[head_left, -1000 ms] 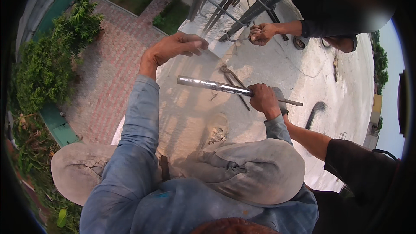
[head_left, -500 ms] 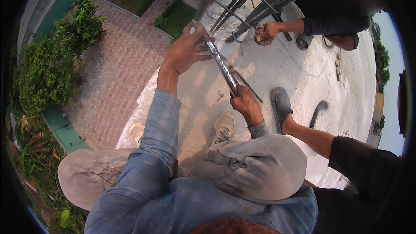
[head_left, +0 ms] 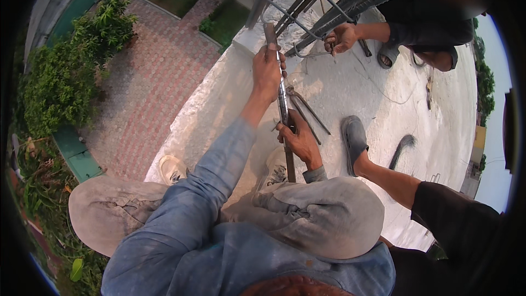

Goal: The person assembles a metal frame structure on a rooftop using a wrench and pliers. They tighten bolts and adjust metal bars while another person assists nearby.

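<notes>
Two hands grip one long steel bar [head_left: 283, 104] in the head view, which looks straight down over the person's knees. The left hand [head_left: 268, 71] is stretched out ahead, fingers wrapped shut around the upper part of the bar, close to where its top end meets the cage of steel rods [head_left: 307, 0]. The right hand [head_left: 298, 138] sits lower and nearer the body, also closed tight around the same bar, the lower end of which runs down toward the right knee. The bar stands nearly upright in the picture, over a pale concrete slab [head_left: 383, 93].

Just right of the bar, a few short bent rods [head_left: 307, 107] lie on the slab. Another person's hand [head_left: 341, 37] holds onto the cage at the upper right, and a foot in a grey sandal [head_left: 354, 140] rests on the slab just beside the right hand. A dark curved piece [head_left: 402, 148] lies farther right. Beyond the slab's left edge, well below, lie a red brick path [head_left: 148, 77] and green bushes [head_left: 71, 60].
</notes>
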### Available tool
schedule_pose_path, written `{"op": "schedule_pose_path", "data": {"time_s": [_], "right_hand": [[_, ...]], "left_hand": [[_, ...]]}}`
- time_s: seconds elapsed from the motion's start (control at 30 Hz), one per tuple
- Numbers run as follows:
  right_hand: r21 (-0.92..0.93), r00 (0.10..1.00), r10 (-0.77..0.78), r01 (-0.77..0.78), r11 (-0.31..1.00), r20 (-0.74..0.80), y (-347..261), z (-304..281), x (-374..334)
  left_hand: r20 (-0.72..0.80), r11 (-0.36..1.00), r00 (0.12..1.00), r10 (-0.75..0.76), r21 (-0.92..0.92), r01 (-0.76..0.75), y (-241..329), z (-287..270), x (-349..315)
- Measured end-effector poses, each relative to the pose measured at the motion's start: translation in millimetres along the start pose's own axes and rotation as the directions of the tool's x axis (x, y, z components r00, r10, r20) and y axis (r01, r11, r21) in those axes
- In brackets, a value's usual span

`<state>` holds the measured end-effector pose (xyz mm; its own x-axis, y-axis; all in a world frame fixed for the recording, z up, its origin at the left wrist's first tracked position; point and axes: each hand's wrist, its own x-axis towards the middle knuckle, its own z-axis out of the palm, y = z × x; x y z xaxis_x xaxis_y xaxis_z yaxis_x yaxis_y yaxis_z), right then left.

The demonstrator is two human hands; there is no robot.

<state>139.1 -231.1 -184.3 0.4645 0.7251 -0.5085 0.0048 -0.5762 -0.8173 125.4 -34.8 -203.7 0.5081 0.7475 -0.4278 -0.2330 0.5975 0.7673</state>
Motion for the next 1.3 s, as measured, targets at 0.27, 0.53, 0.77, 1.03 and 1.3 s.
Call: {"op": "schedule_pose_path", "data": {"time_s": [0.27,0.53,0.77,1.03,1.3], "right_hand": [[0.211,0.988,-0.03,0.062,0.975,-0.15,10.9,13.6,-17.0],[0.26,0.994,-0.039,0.065,0.964,-0.104,-8.9,22.2,-0.9],[0.233,0.993,-0.044,0.069,0.97,-0.113,-8.9,24.3,6.2],[0.177,0.996,0.005,0.011,0.984,-0.087,25.6,23.0,-26.2],[-0.206,0.973,0.043,-0.092,0.974,-0.228,93.1,17.1,-84.5]], "left_hand": [[-0.029,0.999,0.999,-0.017,-0.034,0.016,-2.4,6.7,-6.0],[0.026,0.996,0.999,-0.037,-0.085,0.04,9.6,-0.8,10.7],[0.038,0.993,0.995,-0.089,-0.079,0.091,0.4,-3.4,1.8],[-0.29,0.973,0.937,0.196,0.178,-0.148,33.3,-64.6,57.3],[0.12,0.884,0.986,0.114,0.44,-0.156,117.5,-69.4,165.5]]}}
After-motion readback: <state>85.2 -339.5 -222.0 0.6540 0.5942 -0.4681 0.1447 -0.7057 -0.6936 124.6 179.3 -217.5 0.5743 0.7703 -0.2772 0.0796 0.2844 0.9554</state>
